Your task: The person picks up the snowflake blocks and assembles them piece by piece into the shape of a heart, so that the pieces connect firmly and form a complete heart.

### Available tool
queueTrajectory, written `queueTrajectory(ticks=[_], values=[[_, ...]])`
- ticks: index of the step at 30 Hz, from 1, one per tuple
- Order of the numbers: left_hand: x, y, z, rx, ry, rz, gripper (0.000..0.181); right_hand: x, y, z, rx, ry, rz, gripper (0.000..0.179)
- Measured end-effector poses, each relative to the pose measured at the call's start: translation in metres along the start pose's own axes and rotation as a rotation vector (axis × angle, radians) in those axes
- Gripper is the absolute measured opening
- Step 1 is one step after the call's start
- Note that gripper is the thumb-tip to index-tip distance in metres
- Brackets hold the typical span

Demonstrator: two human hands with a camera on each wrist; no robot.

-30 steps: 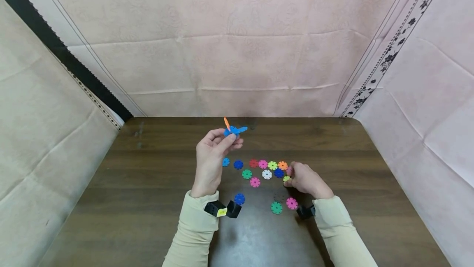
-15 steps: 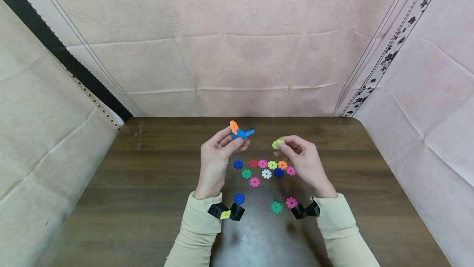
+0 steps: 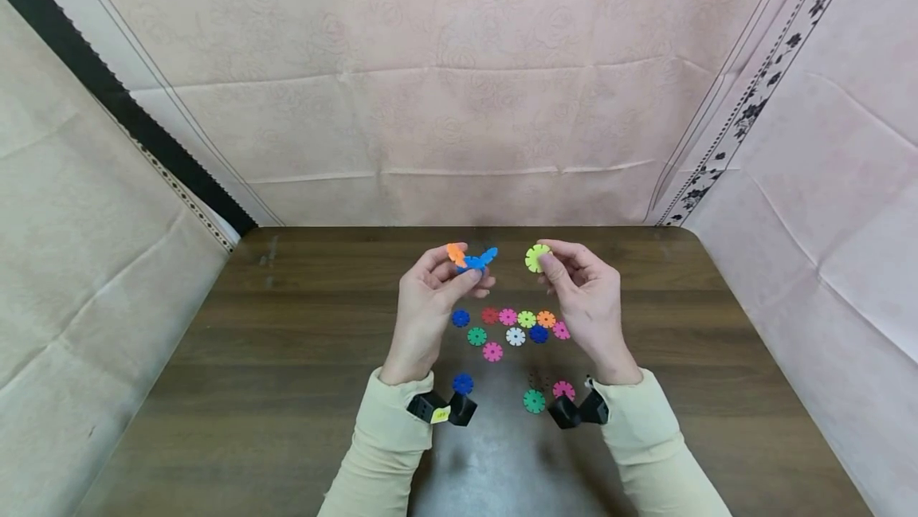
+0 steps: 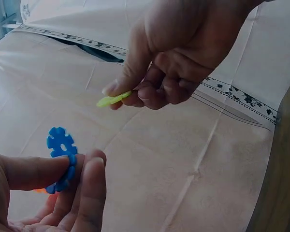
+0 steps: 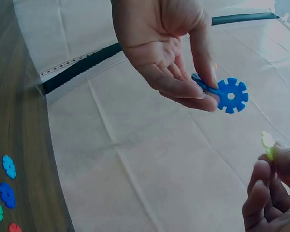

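Observation:
Above the far part of the table, my left hand (image 3: pixel 430 302) pinches a small joined piece made of blue notched discs (image 3: pixel 475 261) and an orange disc (image 3: pixel 456 254). In the left wrist view one blue disc (image 4: pixel 61 141) sticks up past the thumb, and the orange one is mostly hidden behind the fingers. My right hand (image 3: pixel 594 302) holds a yellow-green notched disc (image 3: pixel 535 258) between thumb and fingers, level with the blue discs and to their right. A gap separates the yellow-green disc from the joined piece.
Several loose notched discs lie on the wooden table (image 3: pixel 301 389) below the hands, among them a white disc (image 3: pixel 515 336), a red disc (image 3: pixel 490 315) and a green disc (image 3: pixel 534 401). Pale cloth (image 3: pixel 459 119) hangs behind the table and at both sides.
My right hand has picked the yellow-green disc off the table and raised it beside the joined piece. The left hand has shifted slightly right, and its piece has turned.

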State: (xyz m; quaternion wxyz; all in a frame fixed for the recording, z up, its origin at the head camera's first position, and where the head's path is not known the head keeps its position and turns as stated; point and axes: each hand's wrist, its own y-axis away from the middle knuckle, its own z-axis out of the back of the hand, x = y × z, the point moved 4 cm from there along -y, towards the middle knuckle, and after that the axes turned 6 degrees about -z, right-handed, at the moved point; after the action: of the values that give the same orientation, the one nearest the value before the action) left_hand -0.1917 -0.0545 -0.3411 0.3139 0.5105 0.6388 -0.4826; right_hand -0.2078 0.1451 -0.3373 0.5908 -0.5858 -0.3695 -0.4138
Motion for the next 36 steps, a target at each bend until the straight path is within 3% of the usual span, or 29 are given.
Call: queueTrajectory(ticks=[7, 15, 20, 36], values=[[0.003, -0.001, -0.005, 0.044, -0.012, 0.043, 0.033, 0.002, -0.005, -0.008, 0.027, -0.081, 0.012, 0.024], [0.004, -0.002, -0.014, 0.131, -0.088, 0.081, 0.040, 0.038, 0.002, -0.017, 0.110, 0.029, 0.068, 0.027], [0.004, -0.002, -0.015, 0.138, -0.060, 0.095, 0.041, 0.040, 0.002, -0.017, 0.126, 0.040, 0.076, 0.028], [0.007, 0.000, -0.019, 0.169, -0.091, 0.121, 0.034, 0.045, 0.003, -0.016, 0.165, 0.162, 0.093, 0.028]])
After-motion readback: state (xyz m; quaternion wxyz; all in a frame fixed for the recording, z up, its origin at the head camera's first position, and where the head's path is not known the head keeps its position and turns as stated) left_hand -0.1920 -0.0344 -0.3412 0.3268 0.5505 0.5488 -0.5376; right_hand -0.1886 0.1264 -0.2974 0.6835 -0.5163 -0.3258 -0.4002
